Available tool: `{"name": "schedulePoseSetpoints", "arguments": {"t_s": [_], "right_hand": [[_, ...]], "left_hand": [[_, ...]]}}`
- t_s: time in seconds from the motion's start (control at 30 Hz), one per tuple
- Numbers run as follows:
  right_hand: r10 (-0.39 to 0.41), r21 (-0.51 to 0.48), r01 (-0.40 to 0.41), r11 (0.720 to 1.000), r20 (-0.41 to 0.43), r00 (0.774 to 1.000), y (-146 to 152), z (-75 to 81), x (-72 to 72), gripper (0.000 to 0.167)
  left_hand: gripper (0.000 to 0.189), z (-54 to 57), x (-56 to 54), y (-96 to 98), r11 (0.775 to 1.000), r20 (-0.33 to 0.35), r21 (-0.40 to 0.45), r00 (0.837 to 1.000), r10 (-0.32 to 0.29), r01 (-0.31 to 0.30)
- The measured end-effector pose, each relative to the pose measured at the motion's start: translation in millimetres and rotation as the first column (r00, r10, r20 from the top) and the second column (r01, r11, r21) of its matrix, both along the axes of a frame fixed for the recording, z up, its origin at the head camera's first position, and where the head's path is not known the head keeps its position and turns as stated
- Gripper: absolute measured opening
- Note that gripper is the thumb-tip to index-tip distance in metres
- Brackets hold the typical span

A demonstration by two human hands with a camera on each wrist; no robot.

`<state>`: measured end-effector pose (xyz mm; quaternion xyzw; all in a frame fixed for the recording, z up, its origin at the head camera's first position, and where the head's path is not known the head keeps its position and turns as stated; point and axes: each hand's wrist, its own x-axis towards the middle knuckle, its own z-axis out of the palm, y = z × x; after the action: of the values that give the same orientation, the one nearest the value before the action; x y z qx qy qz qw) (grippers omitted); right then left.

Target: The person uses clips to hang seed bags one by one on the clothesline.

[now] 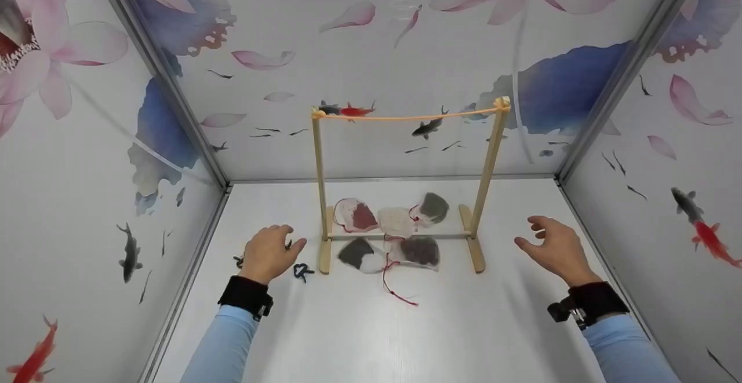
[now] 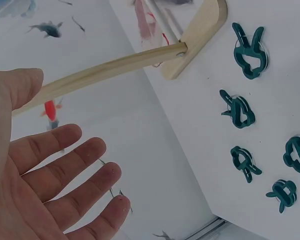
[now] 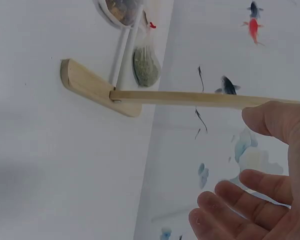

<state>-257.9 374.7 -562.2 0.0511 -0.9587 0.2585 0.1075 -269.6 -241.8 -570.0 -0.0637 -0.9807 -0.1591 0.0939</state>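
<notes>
Left hand: we see it raised above the table at the rack's left side, fingers extended and spread, thumb held away from them, palm bare. Right hand: also in the air, to the right of the rack, fingers loosely bent, thumb apart, grasping nothing. Black bands circle both wrists; pale blue sleeves cover the forearms.

Nearest the left hand, we count five dark green clips in the left wrist view, scattered apart on the white table. The head view hides most of them; the dark bit at that hand's outer edge is probably one of the set, though we cannot be sure.

Between the hands stands the wooden rack, upright: two posts on flat feet, a pale rod joining them low down, an orange cord strung across the top. Both hands are apart from it in the head view.

Five sachets lie around the rod. In the far row we note a reddish sachet, a pale sachet and a greenish sachet; in the near row, a black-and-white sachet and a dark brown sachet. A red string trails from the near pair toward us.

Farther out: white panels printed with pink lotus, blue leaves and fish, grey metal strips along their joins
</notes>
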Motion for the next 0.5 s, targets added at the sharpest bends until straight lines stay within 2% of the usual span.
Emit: {"name": "schedulePoseSetpoints", "arguments": {"t_s": [0.27, 0.5], "right_hand": [[0.019, -0.042, -0.018, 0.999, 0.009, 1.0, -25, -17.5, -2.4, 0.049], [0.047, -0.075, -0.044, 0.996, 0.039, 0.998, -38, -34.9, 2.0, 0.047]], "left_hand": [[0.047, -13.6, 1.6, 16.5, 0.999, 0.016, 0.007, 0.999, -0.033, 0.033], [0.042, -33.8, 4.5, 26.1, 0.998, 0.024, 0.014, 0.998, -0.061, 0.06]]}}
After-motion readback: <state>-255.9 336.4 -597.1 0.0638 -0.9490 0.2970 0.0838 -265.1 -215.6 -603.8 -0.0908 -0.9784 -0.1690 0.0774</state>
